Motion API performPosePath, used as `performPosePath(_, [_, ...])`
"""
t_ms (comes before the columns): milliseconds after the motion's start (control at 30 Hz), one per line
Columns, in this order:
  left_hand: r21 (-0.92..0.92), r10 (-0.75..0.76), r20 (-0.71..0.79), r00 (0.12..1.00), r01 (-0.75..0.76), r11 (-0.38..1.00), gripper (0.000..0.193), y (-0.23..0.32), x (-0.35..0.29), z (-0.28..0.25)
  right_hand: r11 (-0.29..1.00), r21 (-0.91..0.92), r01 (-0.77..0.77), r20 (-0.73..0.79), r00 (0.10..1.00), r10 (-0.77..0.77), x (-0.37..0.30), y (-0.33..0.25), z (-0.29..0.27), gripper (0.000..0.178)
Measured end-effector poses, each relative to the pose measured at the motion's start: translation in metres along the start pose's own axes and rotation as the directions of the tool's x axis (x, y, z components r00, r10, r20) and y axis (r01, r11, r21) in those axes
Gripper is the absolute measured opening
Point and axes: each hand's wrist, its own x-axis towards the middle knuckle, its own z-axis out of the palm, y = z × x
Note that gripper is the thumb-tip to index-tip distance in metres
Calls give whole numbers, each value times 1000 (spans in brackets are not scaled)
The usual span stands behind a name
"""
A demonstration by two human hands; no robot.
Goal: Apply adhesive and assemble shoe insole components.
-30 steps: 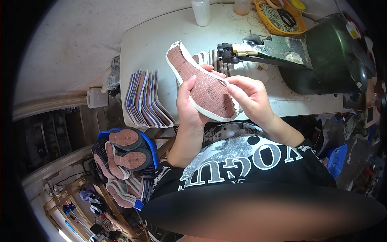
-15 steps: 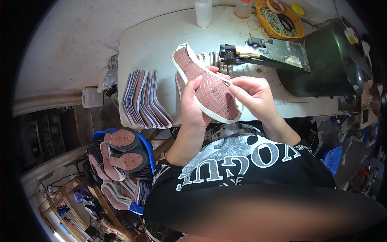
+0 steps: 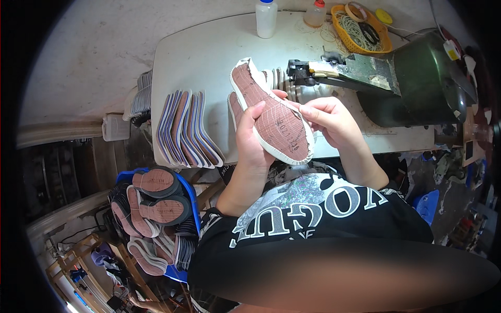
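Above the near edge of the table I hold a shoe insole [image 3: 279,122], its brownish-pink underside facing up and a white strip folded round its rim. My left hand [image 3: 254,136] grips it from the left, thumb on top and fingers underneath. At its right edge my right hand [image 3: 334,119] pinches the white edging between thumb and fingers. A row of insoles [image 3: 189,128] stands on edge to the left on the table. More insoles are partly hidden behind the one I hold.
A green sewing machine [image 3: 412,78] with a long arm fills the table's right side. At the back are a white bottle [image 3: 266,21], a red-capped bottle [image 3: 315,14] and a yellow basket [image 3: 383,46] of cord. A blue bin [image 3: 194,206] heaped with insoles stands at lower left.
The insole has shifted slightly right and turned a little more upright. My right hand has moved its pinch slightly along the edge, fingers now closer together.
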Motion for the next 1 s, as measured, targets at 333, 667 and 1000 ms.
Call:
performPosePath(333, [66,49,-34,998,-46,997,43,0,-5,1,997,-76,26,48,999,-22,4,1,1,23])
performPosePath(667, [56,12,1,1000,-12,998,45,5,-3,-1,999,33,18,85,996,-21,2,3,0,21])
performPosePath(1000, [-36,5,-98,995,-9,999,45,2,-4,3,978,-199,68,50,997,-59,-2,-17,13,19])
